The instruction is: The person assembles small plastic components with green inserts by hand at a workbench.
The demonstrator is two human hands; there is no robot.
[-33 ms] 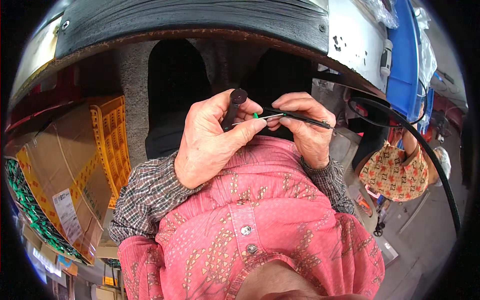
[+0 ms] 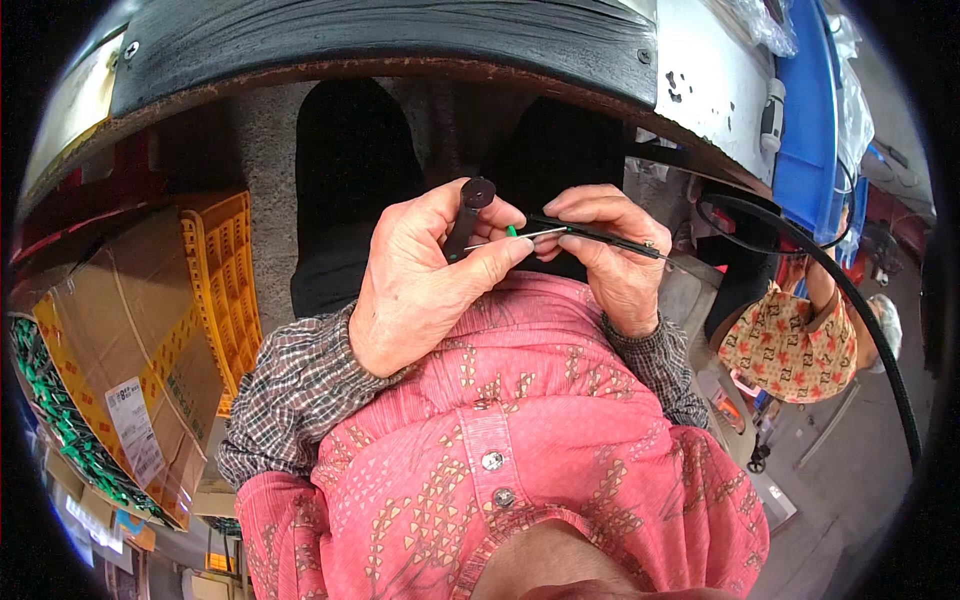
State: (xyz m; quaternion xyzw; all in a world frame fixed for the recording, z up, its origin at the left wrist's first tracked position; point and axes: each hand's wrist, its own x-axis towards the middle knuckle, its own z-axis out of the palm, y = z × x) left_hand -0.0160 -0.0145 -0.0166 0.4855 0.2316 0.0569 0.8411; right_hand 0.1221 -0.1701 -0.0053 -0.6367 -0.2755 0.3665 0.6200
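Above my lap, my left hand (image 2: pixel 430 265) is closed, thumb against fingers. A dark piece with a round, flat end (image 2: pixel 478 193) is held in it. Between its thumb and fingertips is a thin metal rod (image 2: pixel 545 232) with a small green piece (image 2: pixel 512 231) on it. My right hand (image 2: pixel 615 245) pinches a slim black stick-like part (image 2: pixel 610 238), whose left end lies close beside the rod. Whether the rod enters the black part is too small to tell. Fingers hide part of both.
The dark edge of a table (image 2: pixel 390 35) curves in front of me. At left stand a cardboard box (image 2: pixel 130 330), green-and-black parts (image 2: pixel 70 420) and a yellow plastic crate (image 2: pixel 225 300). A blue bin (image 2: pixel 805 120) and black cable (image 2: pixel 880 330) are at right, near another person's patterned sleeve (image 2: pixel 790 345).
The black part in my right hand has shifted very slightly, and a tiny green spot by that thumb no longer shows. My left hand looks the same.
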